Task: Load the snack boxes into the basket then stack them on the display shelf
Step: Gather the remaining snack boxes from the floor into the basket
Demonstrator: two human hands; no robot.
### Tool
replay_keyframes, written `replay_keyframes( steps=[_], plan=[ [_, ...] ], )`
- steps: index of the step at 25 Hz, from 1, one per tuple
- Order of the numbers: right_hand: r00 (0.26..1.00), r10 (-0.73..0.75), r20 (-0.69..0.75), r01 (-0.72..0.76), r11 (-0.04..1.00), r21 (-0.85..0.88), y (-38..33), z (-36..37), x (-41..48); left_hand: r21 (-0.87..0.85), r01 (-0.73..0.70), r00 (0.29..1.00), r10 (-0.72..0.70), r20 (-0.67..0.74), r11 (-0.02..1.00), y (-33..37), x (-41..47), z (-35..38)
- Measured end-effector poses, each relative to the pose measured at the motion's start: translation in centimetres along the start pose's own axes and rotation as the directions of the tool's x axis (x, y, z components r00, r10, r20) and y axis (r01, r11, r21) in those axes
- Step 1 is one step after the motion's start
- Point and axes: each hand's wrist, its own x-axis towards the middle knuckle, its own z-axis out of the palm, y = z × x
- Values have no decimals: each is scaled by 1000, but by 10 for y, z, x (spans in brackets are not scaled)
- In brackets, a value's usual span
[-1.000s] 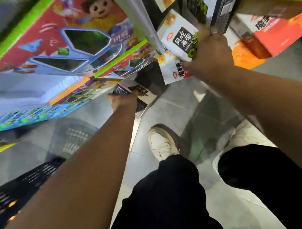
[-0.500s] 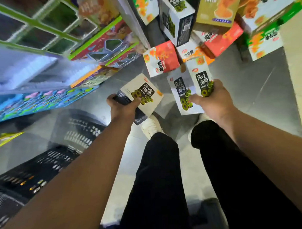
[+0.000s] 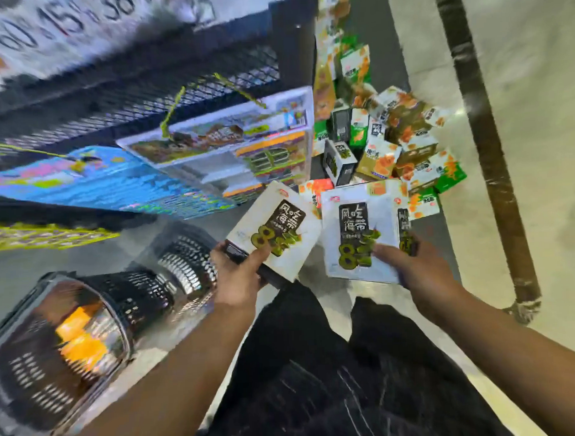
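Cardboard all round: your left hand (image 3: 239, 281) grips a flat, glossy white box (image 3: 276, 228) by its dark end, and your right hand (image 3: 420, 272) pinches a second box (image 3: 358, 228), thumb on the front. Both black labels read 风吃海带 over green kelp knots. The slotted black plastic basket (image 3: 31, 386) sits lower left, blurry. A pile (image 3: 407, 148) of boxes lies beyond.

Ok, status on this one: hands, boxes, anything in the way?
Left hand grips one white black-labelled snack box. Right hand grips matching white boxes. Black mesh plastic basket lower left, nothing between it and hands.
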Motion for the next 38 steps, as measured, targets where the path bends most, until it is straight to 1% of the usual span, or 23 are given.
replay_keyframes(
  steps=[3,4,7,9,11,12,14,17,20,22,24,27,29,31,34,36,38],
  plan=[
    [991,-61,118,47,991,122,-35,-2,-40,-243,-84,994,66,-82,966,-1,-62,-11],
    [979,-81,186,52,987,153,-44,-2,-52,-311,-112,991,85,-98,944,-3,-82,-15],
    [925,-67,375,7,987,159,-65,-3,-83,-550,-163,987,134,-93,819,-11,-132,-17],
    [874,-52,484,-7,993,120,-74,-4,-99,-661,-206,977,184,-103,722,-18,-164,-18],
    [816,-50,576,14,998,67,-82,-2,-111,-728,-282,958,229,-174,625,-28,-189,-25],
    [776,-43,630,24,999,38,-87,1,-117,-747,-324,945,240,-223,581,-32,-201,-30],
    [696,-22,718,45,999,-14,-93,14,-133,-773,-387,922,230,-311,503,-37,-225,-44],
    [576,23,817,73,994,-79,-97,39,-158,-745,-487,873,237,-426,456,-49,-256,-72],
    [473,81,877,142,976,-167,-92,76,-186,-693,-550,831,219,-512,467,-69,-277,-117],
    [436,116,892,191,957,-218,-84,105,-201,-644,-564,818,246,-520,517,-84,-287,-153],
    [438,154,886,225,935,-274,-69,140,-217,-604,-542,831,266,-488,585,-96,-298,-195],
    [477,214,852,206,916,-345,-45,189,-240,-534,-502,860,329,-390,680,-102,-308,-254],
    [476,253,842,197,902,-383,-18,231,-265,-496,-482,871,335,-360,722,-113,-313,-311],
    [469,278,838,180,899,-399,3,266,-290,-480,-455,886,328,-328,750,-118,-314,-361],
    [486,285,826,209,880,-426,37,313,-316,-489,-419,902,288,-323,765,-123,-311,-422],
    [510,247,824,229,884,-407,53,338,-328,-508,-404,906,256,-338,761,-123,-303,-456],
    [532,210,820,236,893,-382,63,361,-331,-535,-352,926,202,-319,768,-119,-295,-484]
  ],
)
